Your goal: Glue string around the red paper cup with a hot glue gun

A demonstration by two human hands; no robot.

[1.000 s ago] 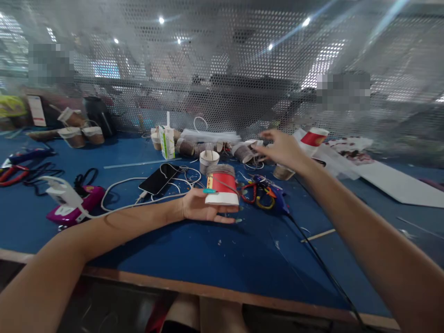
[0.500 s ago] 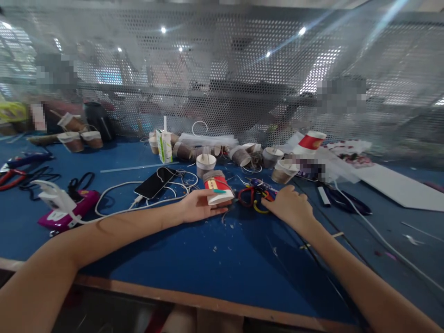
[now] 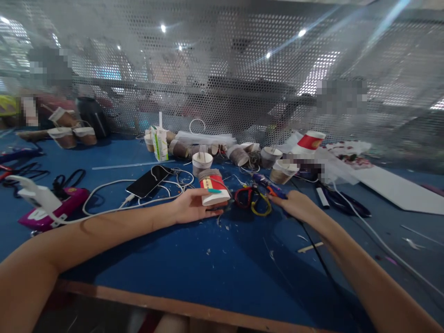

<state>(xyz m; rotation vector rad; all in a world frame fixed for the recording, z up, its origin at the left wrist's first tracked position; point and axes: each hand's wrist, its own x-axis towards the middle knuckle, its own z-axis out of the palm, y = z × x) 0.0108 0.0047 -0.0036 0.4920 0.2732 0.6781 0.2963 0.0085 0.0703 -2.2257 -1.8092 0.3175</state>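
Note:
My left hand (image 3: 189, 210) rests on the blue table (image 3: 215, 263) and holds a red and white paper cup (image 3: 212, 187), tilted, with brown twine wound around its upper part. My right hand (image 3: 296, 206) lies to the right of it, fingers closed around the rear of a blue glue gun (image 3: 265, 183) whose black cord (image 3: 322, 263) runs back under my forearm. Between the two hands lie small cutters with red and yellow handles (image 3: 252, 202).
A black phone (image 3: 147, 181) on a white cable (image 3: 104, 187), a pink device (image 3: 45, 215), a small drink carton (image 3: 158, 142), several twine-wrapped cups (image 3: 239, 155), a red cup (image 3: 310, 140) and dark scissors (image 3: 343, 203) lie around. A perforated metal screen (image 3: 222, 83) closes the back.
My right hand came down from the far cups to the table, then slid onto the glue gun. My left hand lowered the cup slightly and tilted it.

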